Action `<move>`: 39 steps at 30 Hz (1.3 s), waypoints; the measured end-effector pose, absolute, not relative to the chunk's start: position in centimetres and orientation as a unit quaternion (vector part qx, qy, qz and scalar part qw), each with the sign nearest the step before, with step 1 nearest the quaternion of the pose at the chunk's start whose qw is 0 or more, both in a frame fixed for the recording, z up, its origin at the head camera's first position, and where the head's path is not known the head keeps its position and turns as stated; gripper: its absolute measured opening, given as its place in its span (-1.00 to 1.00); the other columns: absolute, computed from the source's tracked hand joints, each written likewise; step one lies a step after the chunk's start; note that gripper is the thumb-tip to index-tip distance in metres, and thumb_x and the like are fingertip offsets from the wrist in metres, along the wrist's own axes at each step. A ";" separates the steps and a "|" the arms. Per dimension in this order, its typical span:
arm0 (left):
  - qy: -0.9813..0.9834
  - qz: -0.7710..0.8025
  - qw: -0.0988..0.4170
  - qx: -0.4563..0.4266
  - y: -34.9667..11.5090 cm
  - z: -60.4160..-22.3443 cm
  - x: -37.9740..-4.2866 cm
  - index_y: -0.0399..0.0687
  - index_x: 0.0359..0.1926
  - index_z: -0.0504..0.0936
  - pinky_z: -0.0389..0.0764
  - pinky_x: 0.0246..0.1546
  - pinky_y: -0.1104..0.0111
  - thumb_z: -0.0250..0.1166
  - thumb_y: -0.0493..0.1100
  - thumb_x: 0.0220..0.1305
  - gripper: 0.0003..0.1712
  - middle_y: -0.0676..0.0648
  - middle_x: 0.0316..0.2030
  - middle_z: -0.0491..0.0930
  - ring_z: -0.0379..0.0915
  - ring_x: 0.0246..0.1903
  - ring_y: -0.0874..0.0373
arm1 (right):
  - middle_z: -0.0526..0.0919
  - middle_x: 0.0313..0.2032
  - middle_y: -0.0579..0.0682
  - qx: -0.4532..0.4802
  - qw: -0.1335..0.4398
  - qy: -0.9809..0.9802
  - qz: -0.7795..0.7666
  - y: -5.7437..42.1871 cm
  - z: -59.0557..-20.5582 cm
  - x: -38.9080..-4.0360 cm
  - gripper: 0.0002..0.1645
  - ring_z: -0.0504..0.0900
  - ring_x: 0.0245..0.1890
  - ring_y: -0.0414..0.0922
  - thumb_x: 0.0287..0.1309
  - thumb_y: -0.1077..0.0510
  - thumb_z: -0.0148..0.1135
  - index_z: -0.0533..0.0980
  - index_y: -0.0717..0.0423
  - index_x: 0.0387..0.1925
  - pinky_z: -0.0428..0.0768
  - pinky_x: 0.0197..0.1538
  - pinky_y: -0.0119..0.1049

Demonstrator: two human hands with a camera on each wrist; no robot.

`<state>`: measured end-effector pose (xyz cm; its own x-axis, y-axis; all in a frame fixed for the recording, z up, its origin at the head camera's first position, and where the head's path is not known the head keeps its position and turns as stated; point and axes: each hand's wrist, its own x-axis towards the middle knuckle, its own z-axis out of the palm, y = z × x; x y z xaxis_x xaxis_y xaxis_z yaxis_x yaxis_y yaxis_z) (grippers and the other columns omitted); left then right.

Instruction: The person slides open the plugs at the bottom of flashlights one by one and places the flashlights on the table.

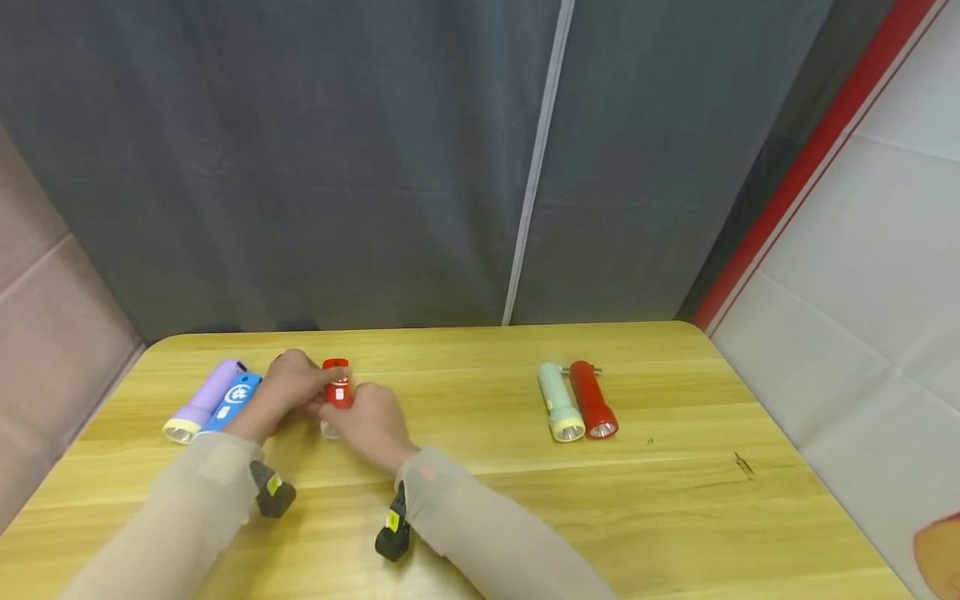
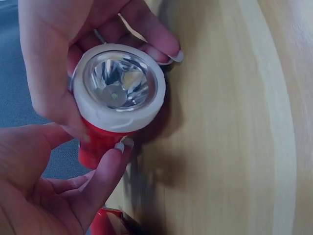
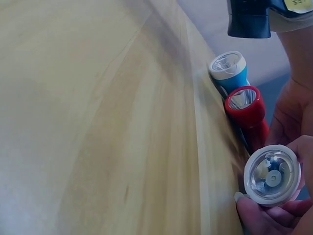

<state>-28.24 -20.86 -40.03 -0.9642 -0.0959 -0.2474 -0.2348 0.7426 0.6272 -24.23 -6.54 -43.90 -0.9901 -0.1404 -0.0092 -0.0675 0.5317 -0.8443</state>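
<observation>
Both hands hold a red flashlight with a white rim round its clear lens, at the left half of the table. My left hand grips it from the left, thumb across the body. From the right, my right hand curls its fingers about the head end. The lens faces the left wrist camera, with the left thumb and fingers pinching the red body behind it. Beside the left hand lies an all-red flashlight, hidden behind that hand in the head view.
Left of the hands lie a blue flashlight and a purple flashlight, side by side. A pale green flashlight and another red flashlight lie together on the right. A grey curtain hangs behind the wooden table.
</observation>
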 end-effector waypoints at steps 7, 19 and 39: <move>0.885 0.443 0.106 -0.094 -20.9 -40.5 -28.0 -0.37 -0.28 0.65 0.67 -0.50 0.40 0.34 0.08 0.33 -0.51 0.06 -0.63 0.58 0.58 -0.63 0.24 | 0.40 -0.70 -0.19 -0.053 0.036 0.865 -0.498 -6.0 -43.7 -24.0 -0.61 0.32 -0.72 -0.25 0.10 -0.09 0.41 0.46 -0.02 -0.63 0.25 -0.64 -0.40; 0.846 0.504 0.124 -0.125 -19.9 -41.0 -27.4 -0.36 0.11 0.59 0.64 -0.41 0.43 0.34 0.24 0.30 -0.27 0.01 -0.36 0.67 0.61 -0.50 0.19 | 0.49 -0.66 -0.19 -0.036 0.053 0.861 -0.505 -3.9 -43.7 -23.8 -0.46 0.38 -0.66 -0.25 -0.02 -0.35 0.47 0.57 0.01 -0.50 0.33 -0.60 -0.39; 0.829 0.535 0.119 -0.113 -17.1 -39.3 -26.8 -0.31 0.35 0.40 0.73 -0.01 0.35 0.34 0.31 0.25 -0.07 -0.26 0.16 0.57 0.71 -0.26 0.21 | 0.70 -0.32 -0.04 0.015 0.139 0.794 -0.591 -0.4 -41.5 -23.7 -0.27 0.69 -0.48 -0.11 0.13 -0.27 0.42 0.62 0.25 0.05 0.74 -0.35 -0.25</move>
